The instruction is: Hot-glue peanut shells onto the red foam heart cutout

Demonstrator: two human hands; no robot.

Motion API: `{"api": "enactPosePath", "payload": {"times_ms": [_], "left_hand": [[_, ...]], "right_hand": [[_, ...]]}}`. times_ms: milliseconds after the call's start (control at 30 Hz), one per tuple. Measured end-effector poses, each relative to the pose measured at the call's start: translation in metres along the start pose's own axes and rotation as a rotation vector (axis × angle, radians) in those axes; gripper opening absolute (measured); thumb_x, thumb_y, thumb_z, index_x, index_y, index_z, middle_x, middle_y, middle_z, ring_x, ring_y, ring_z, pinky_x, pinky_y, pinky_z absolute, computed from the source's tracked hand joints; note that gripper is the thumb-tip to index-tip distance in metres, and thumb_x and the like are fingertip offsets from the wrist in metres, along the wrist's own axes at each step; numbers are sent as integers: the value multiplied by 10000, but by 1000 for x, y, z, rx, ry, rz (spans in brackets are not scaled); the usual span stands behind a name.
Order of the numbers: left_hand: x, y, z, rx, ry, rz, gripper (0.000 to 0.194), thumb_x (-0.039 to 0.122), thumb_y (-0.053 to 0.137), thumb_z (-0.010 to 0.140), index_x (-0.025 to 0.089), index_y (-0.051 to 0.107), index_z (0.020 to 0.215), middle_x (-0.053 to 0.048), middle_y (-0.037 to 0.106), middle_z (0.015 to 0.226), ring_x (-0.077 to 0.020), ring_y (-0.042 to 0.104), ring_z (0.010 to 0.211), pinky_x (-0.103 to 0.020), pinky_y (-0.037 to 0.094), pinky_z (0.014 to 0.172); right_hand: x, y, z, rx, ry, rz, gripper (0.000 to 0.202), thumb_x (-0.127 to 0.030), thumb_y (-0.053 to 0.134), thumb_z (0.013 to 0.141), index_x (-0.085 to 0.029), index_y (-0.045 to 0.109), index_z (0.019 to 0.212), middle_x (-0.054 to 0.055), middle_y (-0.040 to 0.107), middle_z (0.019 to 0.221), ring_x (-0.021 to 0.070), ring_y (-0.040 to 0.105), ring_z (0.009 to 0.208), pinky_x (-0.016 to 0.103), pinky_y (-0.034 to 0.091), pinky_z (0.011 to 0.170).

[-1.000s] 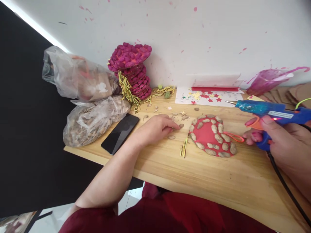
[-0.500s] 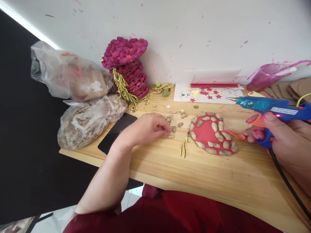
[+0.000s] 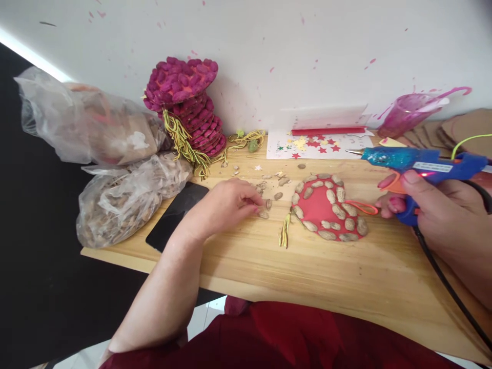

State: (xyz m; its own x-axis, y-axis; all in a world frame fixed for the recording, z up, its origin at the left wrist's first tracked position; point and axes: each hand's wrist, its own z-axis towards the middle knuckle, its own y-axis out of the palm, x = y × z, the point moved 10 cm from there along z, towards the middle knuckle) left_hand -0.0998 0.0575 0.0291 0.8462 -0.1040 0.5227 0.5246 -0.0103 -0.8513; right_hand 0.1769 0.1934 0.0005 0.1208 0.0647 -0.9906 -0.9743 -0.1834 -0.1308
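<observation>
Held in my right hand (image 3: 438, 205) is a blue hot glue gun (image 3: 407, 160); my fingers lie around its orange trigger, and its metal nozzle points left. My left hand (image 3: 230, 204) rests low over the wood, thumb and fingers drawn together beside a few loose peanuts (image 3: 278, 196). What lies between those fingertips, if anything, is hidden. Between my hands lies a red heart-shaped piece (image 3: 318, 203) with unshelled peanuts around its edge and some farther in. It has an orange loop (image 3: 361, 207) at its right and a yellow-and-dark tassel (image 3: 284, 231) at its left.
Magenta peanut-covered pieces (image 3: 182, 82) stand stacked at the back, yellow tassels hanging down. Plastic bags (image 3: 115, 205) and a black phone (image 3: 169, 220) are on the left. Paper stars (image 3: 323, 149) lie on white paper; a stained cup (image 3: 403, 114) is behind. The gun's black cord (image 3: 442, 271) trails right.
The whole view has shifted slightly, so things appear farther left. My left hand stays by the loose peanuts, and my right hand still holds the glue gun above the table.
</observation>
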Motion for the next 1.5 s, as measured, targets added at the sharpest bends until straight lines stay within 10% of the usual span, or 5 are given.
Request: {"api": "enactPosePath", "payload": {"times_ms": [1133, 1367, 1500], "left_hand": [[22, 16, 1, -17, 233, 104, 124, 205, 641, 892, 220, 756, 848, -33, 706, 836, -185, 611, 842, -306, 459, 762], [20, 15, 3, -28, 157, 44, 124, 179, 654, 866, 216, 762, 817, -34, 705, 822, -185, 609, 848, -308, 448, 770], [-1, 10, 7, 31, -87, -387, 99, 287, 761, 797, 200, 776, 841, -36, 723, 808, -152, 610, 740, -269, 439, 680]], "right_hand": [[1, 6, 0, -124, -48, 122, 372, -539, 732, 810, -176, 657, 778, -53, 522, 477, 104, 537, 421, 260, 472, 478], [1, 8, 0, -142, -66, 104, 375, -550, 704, 829, -186, 636, 775, -58, 517, 482, 106, 543, 417, 248, 469, 466], [-6, 8, -3, -150, -92, 101, 350, -526, 686, 855, -186, 637, 793, -55, 525, 501, 109, 552, 432, 250, 469, 476]]}}
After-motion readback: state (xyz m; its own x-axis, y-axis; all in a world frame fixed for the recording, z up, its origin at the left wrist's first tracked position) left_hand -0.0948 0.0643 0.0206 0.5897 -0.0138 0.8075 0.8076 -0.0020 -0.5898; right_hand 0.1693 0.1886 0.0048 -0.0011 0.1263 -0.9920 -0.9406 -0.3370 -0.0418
